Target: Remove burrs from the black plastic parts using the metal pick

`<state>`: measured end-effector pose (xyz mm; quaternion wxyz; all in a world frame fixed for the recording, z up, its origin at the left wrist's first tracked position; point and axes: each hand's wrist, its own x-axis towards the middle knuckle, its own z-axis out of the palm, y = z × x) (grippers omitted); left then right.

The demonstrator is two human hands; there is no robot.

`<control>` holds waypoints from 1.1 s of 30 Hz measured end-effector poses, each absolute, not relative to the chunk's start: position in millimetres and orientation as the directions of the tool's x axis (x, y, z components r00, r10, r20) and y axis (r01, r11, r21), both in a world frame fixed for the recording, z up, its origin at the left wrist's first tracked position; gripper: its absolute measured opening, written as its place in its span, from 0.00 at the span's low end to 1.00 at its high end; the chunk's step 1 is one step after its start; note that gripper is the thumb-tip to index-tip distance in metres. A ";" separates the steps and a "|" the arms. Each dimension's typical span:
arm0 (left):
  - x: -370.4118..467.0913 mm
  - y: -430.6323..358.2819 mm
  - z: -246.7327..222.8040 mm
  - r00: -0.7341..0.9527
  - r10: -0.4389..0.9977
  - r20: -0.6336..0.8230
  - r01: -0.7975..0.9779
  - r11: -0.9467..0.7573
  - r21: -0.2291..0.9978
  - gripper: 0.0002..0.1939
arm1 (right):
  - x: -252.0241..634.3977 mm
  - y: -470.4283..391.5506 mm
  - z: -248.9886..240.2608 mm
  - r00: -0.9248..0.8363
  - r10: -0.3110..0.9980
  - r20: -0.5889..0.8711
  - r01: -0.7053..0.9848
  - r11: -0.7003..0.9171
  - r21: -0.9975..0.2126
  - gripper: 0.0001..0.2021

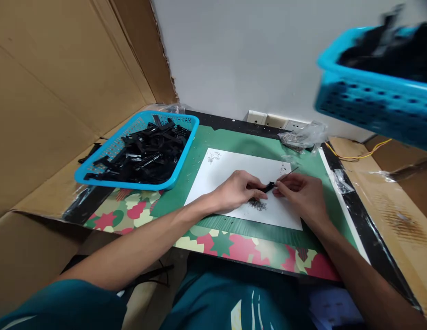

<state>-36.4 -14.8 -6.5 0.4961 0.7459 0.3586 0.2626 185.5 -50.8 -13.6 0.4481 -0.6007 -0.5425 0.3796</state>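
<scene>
My left hand (239,190) pinches a small black plastic part (268,187) between thumb and fingers, just above a white sheet of paper (202,183). Close on its right, my right hand (301,192) is closed on a slim metal tool, probably tweezers (289,173), whose back end sticks up past the fingers. The fingertips of the right hand meet the right end of the black part, so the tool's working tip is hidden. Under the left hand lies a pile of tiny dark metal pieces (257,205). More tiny pieces (213,156) are scattered at the sheet's far left corner.
A blue basket (175,179) heaped with black plastic parts (144,151) stands at the left. Another blue basket (374,89) of black parts sits higher at right. A clear plastic bag (304,136) lies near wall sockets (275,121). Cardboard (62,59) walls the left side.
</scene>
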 end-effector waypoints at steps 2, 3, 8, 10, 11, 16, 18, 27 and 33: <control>-36.2 -14.9 -6.7 0.616 0.786 0.053 0.263 -0.268 0.927 0.11 | 185.6 -51.7 -12.0 0.109 0.993 0.053 0.322 0.015 -0.947 0.12; -35.9 -15.2 -6.9 0.621 0.781 0.062 0.253 -0.275 0.927 0.11 | 185.8 -52.2 -10.8 0.097 0.993 0.067 0.327 0.032 -0.945 0.12; -34.0 -16.6 -7.6 0.620 0.781 0.076 0.220 -0.267 0.938 0.10 | 186.4 -54.3 -0.9 0.041 0.997 0.065 0.417 0.042 -0.908 0.11; -33.8 -16.7 -7.8 0.621 0.781 0.069 0.214 -0.254 0.943 0.10 | 186.8 -53.9 2.7 0.038 0.999 0.028 0.427 0.009 -0.904 0.11; -33.9 -16.7 -7.8 0.622 0.781 0.065 0.209 -0.245 0.947 0.10 | 187.2 -53.4 3.8 0.041 0.999 0.012 0.420 -0.007 -0.907 0.11; -34.4 -15.5 -8.2 0.623 0.781 0.051 0.186 -0.211 0.960 0.11 | 188.4 -51.6 3.4 0.041 0.999 -0.035 0.368 -0.048 -0.929 0.12; -34.3 -14.9 -8.3 0.623 0.781 0.046 0.170 -0.192 0.967 0.10 | 187.9 -51.6 1.5 0.028 0.999 -0.030 0.368 -0.038 -0.929 0.13; -33.4 -12.7 -2.4 0.516 0.855 0.045 0.102 -0.114 0.988 0.14 | 191.5 -46.2 -3.2 0.020 0.993 0.118 0.432 0.098 -0.896 0.14; -35.0 -6.7 -1.6 0.340 0.934 0.114 0.010 -0.124 0.992 0.24 | 203.9 -46.8 3.4 -0.178 0.982 0.062 0.770 0.179 -0.613 0.18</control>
